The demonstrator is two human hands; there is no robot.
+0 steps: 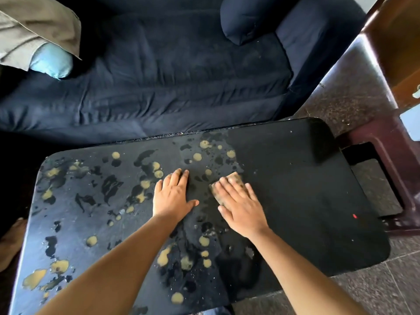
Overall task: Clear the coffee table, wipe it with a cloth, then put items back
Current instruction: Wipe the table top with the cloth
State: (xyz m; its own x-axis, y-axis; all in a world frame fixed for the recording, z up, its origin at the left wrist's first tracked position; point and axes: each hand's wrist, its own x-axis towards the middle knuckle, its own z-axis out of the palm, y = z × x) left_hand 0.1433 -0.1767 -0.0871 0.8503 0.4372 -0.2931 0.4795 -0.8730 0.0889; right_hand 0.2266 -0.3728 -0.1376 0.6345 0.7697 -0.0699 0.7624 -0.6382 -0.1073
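A black coffee table with rounded corners fills the lower view. Its left and middle parts are worn, with dull grey patches and several yellowish chipped spots; its right part is darker and smoother. My right hand lies flat with fingers spread on a small brownish cloth, pressing it onto the table near the middle. Only the cloth's far end and left edge show past the fingers. My left hand rests flat on the tabletop just left of the cloth, palm down, fingers apart, holding nothing.
A dark blue sofa stands right behind the table, with a blue cushion, a light blue pillow and a beige cloth on it. Dark wooden furniture stands at the right. A bare foot shows at the left edge.
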